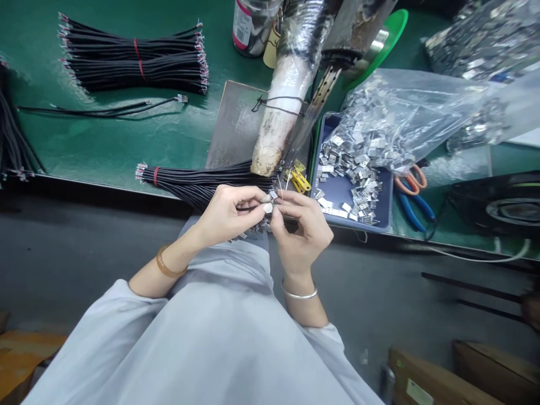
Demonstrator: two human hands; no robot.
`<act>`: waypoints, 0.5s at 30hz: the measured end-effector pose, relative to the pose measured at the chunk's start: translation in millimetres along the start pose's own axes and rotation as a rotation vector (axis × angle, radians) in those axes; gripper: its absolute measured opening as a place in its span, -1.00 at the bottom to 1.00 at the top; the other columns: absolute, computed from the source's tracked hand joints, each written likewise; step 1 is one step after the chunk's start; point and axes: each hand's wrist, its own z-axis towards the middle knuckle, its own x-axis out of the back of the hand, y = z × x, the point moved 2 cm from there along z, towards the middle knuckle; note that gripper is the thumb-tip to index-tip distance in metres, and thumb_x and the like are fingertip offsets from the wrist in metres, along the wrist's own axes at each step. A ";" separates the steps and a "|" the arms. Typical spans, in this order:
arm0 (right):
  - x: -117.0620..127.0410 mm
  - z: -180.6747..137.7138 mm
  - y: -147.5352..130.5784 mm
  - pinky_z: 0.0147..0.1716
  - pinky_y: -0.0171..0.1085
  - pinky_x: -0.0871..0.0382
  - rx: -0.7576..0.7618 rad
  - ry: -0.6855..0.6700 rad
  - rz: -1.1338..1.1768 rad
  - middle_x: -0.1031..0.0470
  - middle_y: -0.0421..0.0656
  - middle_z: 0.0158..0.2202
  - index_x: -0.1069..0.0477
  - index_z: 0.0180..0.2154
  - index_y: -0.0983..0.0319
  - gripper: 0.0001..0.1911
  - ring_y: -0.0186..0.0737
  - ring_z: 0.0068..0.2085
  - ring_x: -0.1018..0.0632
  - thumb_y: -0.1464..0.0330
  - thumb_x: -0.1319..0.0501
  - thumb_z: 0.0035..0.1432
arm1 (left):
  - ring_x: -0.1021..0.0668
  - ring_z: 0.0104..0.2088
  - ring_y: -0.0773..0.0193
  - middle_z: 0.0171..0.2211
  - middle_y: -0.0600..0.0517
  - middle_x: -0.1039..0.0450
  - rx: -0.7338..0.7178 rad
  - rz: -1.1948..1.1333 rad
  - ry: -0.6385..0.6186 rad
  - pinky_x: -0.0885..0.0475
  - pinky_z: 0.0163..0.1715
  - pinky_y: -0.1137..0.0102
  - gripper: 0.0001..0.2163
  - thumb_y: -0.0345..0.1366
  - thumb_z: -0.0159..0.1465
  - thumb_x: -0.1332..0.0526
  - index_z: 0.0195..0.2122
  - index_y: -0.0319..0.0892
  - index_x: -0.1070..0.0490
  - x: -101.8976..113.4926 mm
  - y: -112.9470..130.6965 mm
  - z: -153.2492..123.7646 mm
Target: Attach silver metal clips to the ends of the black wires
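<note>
Both my hands meet over the table's front edge around a small silver metal connector (273, 194). My left hand (230, 212) is closed in a pinch, with a short stretch of thin black cable (244, 209) showing between its fingers. Fingers bent, my right hand (301, 225) pinches at the connector from the other side. The exact contact is partly covered by the fingertips. Just behind my hands lies a bundle of black cables (189, 183) tied with a red band, its stripped wire ends to the left. More cable ends with metal connectors hang below my hands.
A blue tray (386, 216) of loose connectors sits at right, under a clear plastic bag (405, 112). Pliers (415, 208) lie beside it. A wrapped nozzle (274, 124) and a soldering tool (323, 93) reach down above my hands. Another cable bundle (135, 62) lies back left.
</note>
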 end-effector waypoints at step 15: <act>10.9 -6.4 8.3 -0.29 -0.19 -0.67 0.119 0.109 -0.024 -0.70 -0.18 -0.23 -0.51 -0.18 0.11 -0.94 -0.17 -0.26 -0.73 0.40 -0.29 0.35 | -0.16 -0.60 0.50 -0.65 0.17 -0.16 0.159 -0.174 0.094 -0.08 -0.64 0.58 -0.90 -0.36 0.06 -0.32 -0.55 -0.25 -0.47 -4.0 5.7 4.1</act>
